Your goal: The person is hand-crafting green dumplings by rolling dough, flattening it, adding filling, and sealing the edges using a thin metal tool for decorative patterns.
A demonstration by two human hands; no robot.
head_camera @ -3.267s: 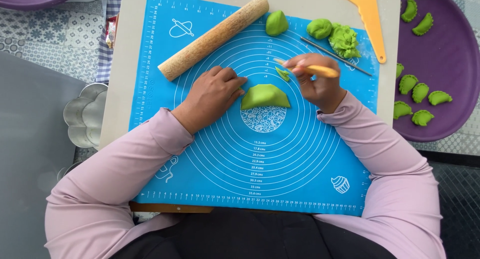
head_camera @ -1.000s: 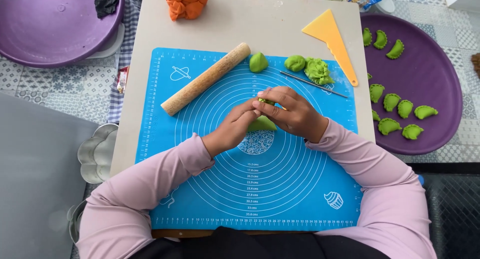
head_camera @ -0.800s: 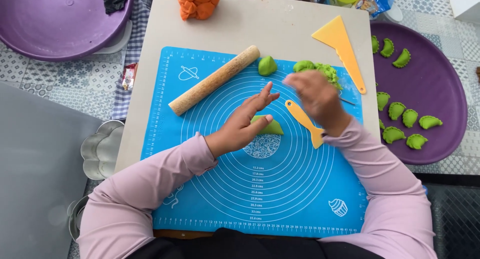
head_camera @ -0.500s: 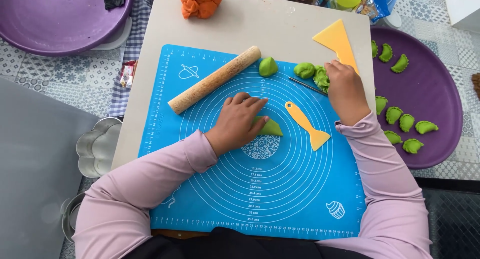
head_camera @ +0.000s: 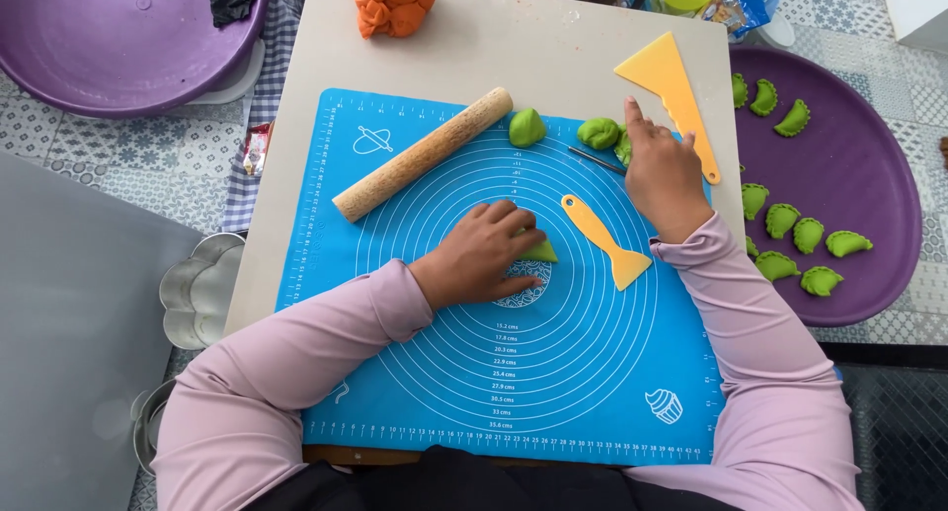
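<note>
A: Left hand lies flat over a green dough piece at the centre of the blue silicone mat. Fingers together and curled down onto the dough, pressing rather than pinching; only a small wedge of it shows past the fingertips.

B: And the right hand?

A: Up at the far edge of the mat, palm down, fingers slightly spread, resting on green dough there. It grips nothing that can be seen. A thin dark stick lies just beside it, and the big yellow scraper touches its far side.

B: How would that piece under the left hand handle?

A: Judged soft and light. It likely dents under any pressure and would tear or stretch if dragged, and it may cling to the mat. Best lifted from beneath at the edge, or slid onto the small yellow spatula lying just to its right.

B: Other things?

A: Wooden rolling pin aslant on the mat, two green dough lumps beyond it, an orange dough mass on the worktop, and shaped green dumplings on the purple tray at the right.
</note>
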